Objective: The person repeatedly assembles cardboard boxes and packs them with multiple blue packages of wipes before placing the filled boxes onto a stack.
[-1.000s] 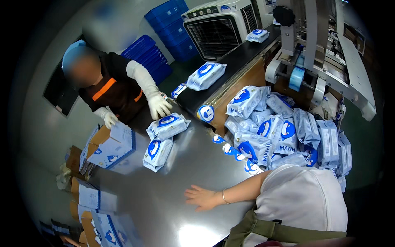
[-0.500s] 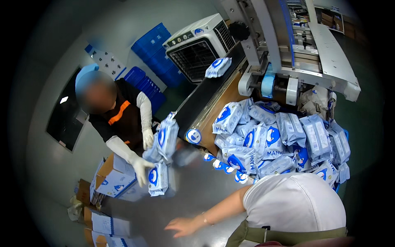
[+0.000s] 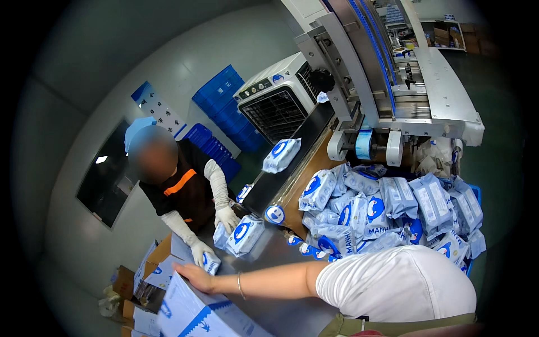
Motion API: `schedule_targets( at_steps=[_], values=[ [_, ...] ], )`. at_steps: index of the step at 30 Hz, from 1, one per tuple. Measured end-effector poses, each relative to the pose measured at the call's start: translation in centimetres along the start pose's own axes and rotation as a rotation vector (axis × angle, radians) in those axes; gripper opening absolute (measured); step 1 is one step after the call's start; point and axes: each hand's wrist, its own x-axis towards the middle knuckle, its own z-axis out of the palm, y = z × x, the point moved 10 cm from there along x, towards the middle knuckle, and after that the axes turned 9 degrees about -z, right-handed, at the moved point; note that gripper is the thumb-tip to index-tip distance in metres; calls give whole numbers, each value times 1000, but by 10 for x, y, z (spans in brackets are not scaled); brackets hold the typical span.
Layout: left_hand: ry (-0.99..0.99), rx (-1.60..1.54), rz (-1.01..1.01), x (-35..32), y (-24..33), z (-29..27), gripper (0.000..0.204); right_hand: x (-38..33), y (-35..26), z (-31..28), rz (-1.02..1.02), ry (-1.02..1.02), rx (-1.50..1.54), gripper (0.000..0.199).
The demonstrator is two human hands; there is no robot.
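Note:
Reaching across from the lower right, my right hand (image 3: 193, 277) closes on the upper edge of a white cardboard carton (image 3: 224, 321) with blue print. The carton stands tilted at the bottom of the view, partly cut off, and its inside is hidden. My left hand is out of view. Just beyond, a person in a blue cap has one white-gloved hand (image 3: 227, 218) at two plastic packs (image 3: 246, 236) on the metal table (image 3: 281, 275). That person's other gloved hand (image 3: 201, 253) touches a pack (image 3: 211, 263) lying close to my fingers.
A black conveyor belt (image 3: 292, 168) slopes down carrying a pack (image 3: 282, 155). Many blue-and-white packs (image 3: 373, 216) lie heaped at the right, below a metal machine (image 3: 449, 92). More cartons (image 3: 168, 253) stand at the left. Behind are an air cooler (image 3: 275, 106) and blue crates (image 3: 224, 104).
My right hand has left the tabletop and taken hold of a carton that has come into view. The other person's packs have come down onto the table. A belt pack moved nearer; the view shifted.

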Motion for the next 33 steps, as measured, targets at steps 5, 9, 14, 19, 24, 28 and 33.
schedule_targets(
  at_steps=[5,9,14,19,24,28,33],
  values=[
    [-51,4,18,3,-3,-3,85,-80,-29,88,-508,-1155,-211,38],
    [-100,42,-7,-13,-30,-22,86,-184,50,75,-369,-1594,-637,32],
    [-283,108,-65,-38,-116,-48,88,-203,72,44,-263,-1528,-790,31],
    [-498,116,-245,-63,-189,-80,89,-176,66,71,-330,-1571,-866,32],
    [-354,213,-542,16,-176,-61,79,-48,11,52,-691,-1066,-974,36],
    [278,609,-310,4,-215,-89,96,-17,64,29,117,-1119,-1238,45],
    [384,284,44,-12,-117,-47,88,-184,92,20,-345,-1412,-1184,85]
  ],
)
